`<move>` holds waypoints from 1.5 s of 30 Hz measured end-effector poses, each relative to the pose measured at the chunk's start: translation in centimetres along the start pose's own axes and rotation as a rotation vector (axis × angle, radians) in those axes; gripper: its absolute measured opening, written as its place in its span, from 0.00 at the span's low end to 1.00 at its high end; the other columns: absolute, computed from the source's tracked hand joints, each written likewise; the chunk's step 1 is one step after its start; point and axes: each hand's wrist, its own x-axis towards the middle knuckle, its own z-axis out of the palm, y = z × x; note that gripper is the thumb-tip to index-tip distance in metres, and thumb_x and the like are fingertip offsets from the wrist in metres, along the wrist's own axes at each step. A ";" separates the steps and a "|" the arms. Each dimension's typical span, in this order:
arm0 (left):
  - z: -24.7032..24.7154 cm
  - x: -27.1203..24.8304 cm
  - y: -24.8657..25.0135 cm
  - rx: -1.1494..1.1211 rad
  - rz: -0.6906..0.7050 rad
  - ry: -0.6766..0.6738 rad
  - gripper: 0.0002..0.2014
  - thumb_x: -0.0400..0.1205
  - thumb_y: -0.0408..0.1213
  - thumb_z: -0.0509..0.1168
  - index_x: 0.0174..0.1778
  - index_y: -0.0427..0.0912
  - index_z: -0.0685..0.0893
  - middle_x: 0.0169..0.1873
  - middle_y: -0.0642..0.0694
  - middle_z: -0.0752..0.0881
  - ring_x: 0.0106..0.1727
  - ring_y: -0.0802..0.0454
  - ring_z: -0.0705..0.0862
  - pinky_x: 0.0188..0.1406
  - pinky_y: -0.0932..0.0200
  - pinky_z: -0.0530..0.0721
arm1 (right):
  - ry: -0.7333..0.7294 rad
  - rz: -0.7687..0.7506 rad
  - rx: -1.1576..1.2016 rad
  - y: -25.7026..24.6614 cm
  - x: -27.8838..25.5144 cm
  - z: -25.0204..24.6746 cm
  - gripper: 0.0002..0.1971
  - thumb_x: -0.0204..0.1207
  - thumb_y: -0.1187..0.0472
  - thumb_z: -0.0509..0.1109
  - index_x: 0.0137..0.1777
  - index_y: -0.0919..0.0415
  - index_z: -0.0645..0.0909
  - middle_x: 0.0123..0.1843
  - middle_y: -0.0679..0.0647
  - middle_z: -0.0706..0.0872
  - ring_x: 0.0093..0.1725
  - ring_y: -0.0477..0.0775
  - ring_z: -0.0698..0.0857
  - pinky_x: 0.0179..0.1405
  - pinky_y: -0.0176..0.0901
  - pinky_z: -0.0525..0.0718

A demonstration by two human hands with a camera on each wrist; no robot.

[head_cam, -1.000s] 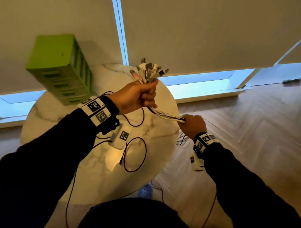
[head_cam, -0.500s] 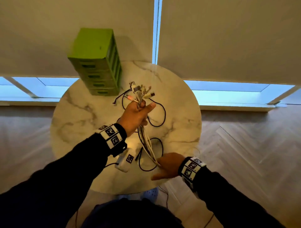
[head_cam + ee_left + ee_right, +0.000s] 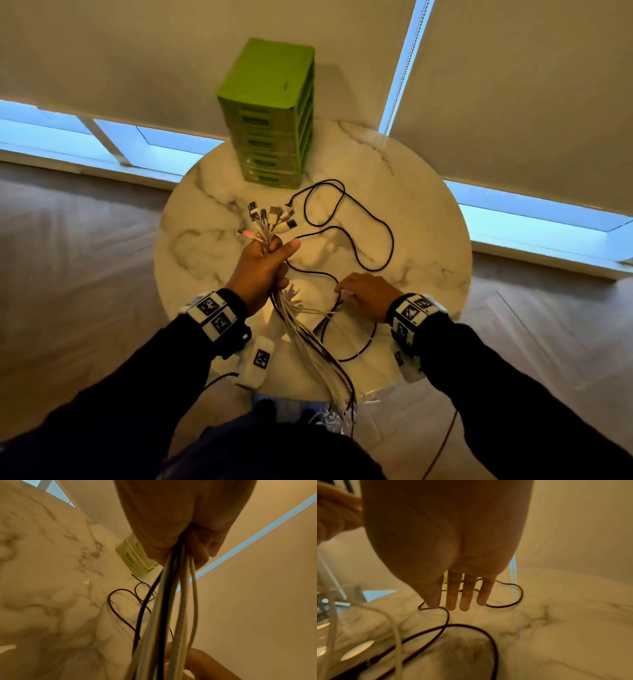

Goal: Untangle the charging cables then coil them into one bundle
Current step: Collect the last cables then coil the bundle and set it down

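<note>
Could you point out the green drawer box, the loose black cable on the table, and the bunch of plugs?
Green drawer box (image 3: 270, 113): head view, upper front.
Black cable (image 3: 383, 226): head view, outer loop.
Plugs (image 3: 272, 219): head view, the cluster's middle.

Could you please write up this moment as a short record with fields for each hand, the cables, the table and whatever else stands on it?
left hand: left hand grips the bunch of white and dark charging cables just below the plugs
right hand: right hand, fingers straight, over the table, holds nothing
loose cable: thin black cable lies in loops on the table
bundle tails: hang past the near table edge
table: round white marble table
other: green plastic drawer unit stands at the far edge
</note>
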 end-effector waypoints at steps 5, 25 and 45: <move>-1.7 -0.8 0.2 0.023 0.012 0.028 0.24 0.85 0.35 0.70 0.31 0.52 0.62 0.29 0.47 0.53 0.24 0.53 0.56 0.19 0.61 0.62 | -0.130 -0.102 -0.367 -2.4 1.1 1.1 0.15 0.87 0.48 0.57 0.67 0.47 0.80 0.65 0.51 0.84 0.68 0.58 0.78 0.73 0.57 0.63; -2.4 -0.2 2.8 0.020 0.084 -0.077 0.16 0.81 0.51 0.72 0.43 0.50 0.71 0.30 0.51 0.58 0.28 0.54 0.59 0.29 0.56 0.64 | 0.745 -0.087 0.832 -14.6 0.4 -8.3 0.08 0.90 0.58 0.56 0.61 0.53 0.76 0.32 0.49 0.76 0.30 0.48 0.73 0.32 0.47 0.72; -5.3 0.4 7.6 0.152 0.254 -0.041 0.26 0.87 0.62 0.47 0.51 0.42 0.78 0.31 0.49 0.76 0.32 0.54 0.76 0.33 0.55 0.79 | 0.500 -0.052 0.514 -18.7 0.4 -8.0 0.18 0.86 0.39 0.57 0.46 0.54 0.71 0.30 0.55 0.81 0.27 0.50 0.76 0.34 0.54 0.77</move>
